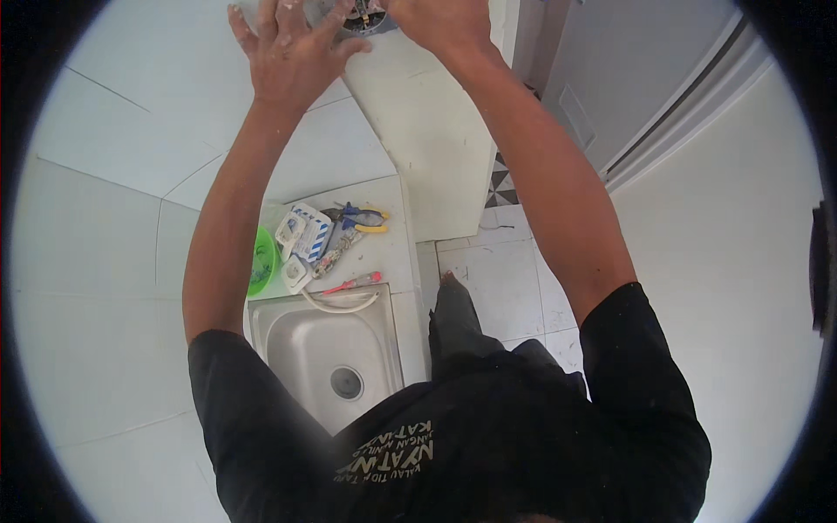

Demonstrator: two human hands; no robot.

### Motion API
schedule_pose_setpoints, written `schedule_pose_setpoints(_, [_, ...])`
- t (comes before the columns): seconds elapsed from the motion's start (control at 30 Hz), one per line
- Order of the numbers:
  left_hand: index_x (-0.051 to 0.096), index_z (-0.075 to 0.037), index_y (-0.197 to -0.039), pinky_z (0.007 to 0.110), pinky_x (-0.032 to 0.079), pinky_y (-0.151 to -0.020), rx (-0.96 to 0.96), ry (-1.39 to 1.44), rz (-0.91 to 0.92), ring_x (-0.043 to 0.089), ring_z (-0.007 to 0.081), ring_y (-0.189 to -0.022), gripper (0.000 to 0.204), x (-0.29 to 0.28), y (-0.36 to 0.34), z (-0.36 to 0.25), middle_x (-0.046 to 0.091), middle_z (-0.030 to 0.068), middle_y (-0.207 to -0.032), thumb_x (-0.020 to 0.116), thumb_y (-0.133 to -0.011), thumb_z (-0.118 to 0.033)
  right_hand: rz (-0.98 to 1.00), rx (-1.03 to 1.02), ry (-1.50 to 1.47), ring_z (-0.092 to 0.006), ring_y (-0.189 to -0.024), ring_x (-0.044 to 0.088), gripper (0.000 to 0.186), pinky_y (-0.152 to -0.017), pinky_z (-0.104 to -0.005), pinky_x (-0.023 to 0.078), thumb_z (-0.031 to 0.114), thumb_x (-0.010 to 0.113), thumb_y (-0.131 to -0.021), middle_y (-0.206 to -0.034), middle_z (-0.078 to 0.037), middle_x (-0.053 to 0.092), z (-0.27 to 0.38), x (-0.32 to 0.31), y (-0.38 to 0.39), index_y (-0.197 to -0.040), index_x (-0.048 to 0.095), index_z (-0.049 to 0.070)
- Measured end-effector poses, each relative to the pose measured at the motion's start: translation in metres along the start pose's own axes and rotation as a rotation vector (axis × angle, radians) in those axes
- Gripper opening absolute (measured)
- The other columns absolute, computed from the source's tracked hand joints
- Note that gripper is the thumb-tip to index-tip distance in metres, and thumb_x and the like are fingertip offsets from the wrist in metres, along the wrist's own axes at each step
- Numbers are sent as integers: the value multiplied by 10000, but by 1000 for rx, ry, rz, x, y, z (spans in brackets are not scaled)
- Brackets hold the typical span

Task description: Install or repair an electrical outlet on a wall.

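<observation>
Both my arms reach up to a tiled wall at the top of the view. My left hand point(289, 54) lies flat on the wall with its fingers spread, right beside a grey round wall fitting point(362, 17) with small parts showing in it. My right hand point(440, 22) is at the fitting's other side, curled, with only its back in view; what it holds is hidden. A white wall corner panel point(436, 131) runs down below the fitting.
Below me is a white counter point(392, 253) with a steel sink point(301, 349). On it lie a green bowl point(261, 261), white socket parts in packaging point(302, 234), yellow-and-blue pliers point(366, 218), a red-handled screwdriver point(353, 283) and a white hose point(340, 303). A grey door point(645, 78) stands at right.
</observation>
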State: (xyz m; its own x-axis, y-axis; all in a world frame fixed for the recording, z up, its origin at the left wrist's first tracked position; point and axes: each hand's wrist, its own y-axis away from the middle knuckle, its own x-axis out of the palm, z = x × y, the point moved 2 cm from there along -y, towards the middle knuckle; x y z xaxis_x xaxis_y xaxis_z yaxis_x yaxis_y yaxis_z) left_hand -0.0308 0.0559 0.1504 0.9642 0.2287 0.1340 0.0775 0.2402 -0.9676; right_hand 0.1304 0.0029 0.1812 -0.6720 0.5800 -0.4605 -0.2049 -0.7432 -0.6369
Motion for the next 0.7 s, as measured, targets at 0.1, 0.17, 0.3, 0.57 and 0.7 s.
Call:
schedule_pose_setpoints(0.1, [732, -253, -1146, 700, 60, -1166, -423, -896, 1116, 144, 419, -1502, 651, -3, -49, -53, 266, 142, -1613, 886, -551, -465, -109, -15, 64, -363, -737, 682, 277, -681, -452, 531, 213, 757, -795, -794, -238, 686, -16, 6, -2, -817, 695, -57])
schedule_pose_setpoints(0.17, [783, -260, -1023, 699, 43, -1163, -306, -857, 900, 94, 429, -1507, 546, -15, -40, -44, 242, 144, -1623, 916, -517, -414, -99, -41, 75, -369, -764, 685, 277, -698, -458, 535, 214, 748, -799, -813, -243, 688, -9, 10, 2, -827, 696, -56])
schedule_pose_setpoints(0.3, [778, -305, -1037, 717, 34, -1152, -332, -857, 828, 55, 431, -1510, 582, -11, -31, -42, 186, 125, -1643, 949, -481, -339, -268, -107, 113, -386, -802, 685, 287, -729, -463, 539, 229, 745, -794, -835, -244, 689, 0, 13, 14, -831, 700, -52])
schedule_pose_setpoints(0.57, [738, -415, -1069, 774, 42, -1117, -465, -861, 791, 47, 421, -1513, 616, -7, -41, -52, 212, 44, -1640, 948, -497, -323, 240, 169, -304, -123, -656, 578, 305, -566, -349, 438, 241, 639, -870, -667, -58, 566, -22, -36, 99, -1069, 602, 13])
schedule_pose_setpoints(0.7, [695, -489, -1087, 801, 48, -1097, -482, -860, 784, 48, 409, -1515, 663, -15, -31, -48, 206, 15, -1641, 947, -497, -322, 456, 248, -280, -246, -729, 619, 315, -660, -377, 473, 180, 554, -912, -768, -136, 614, -9, -87, 156, -1170, 563, -1])
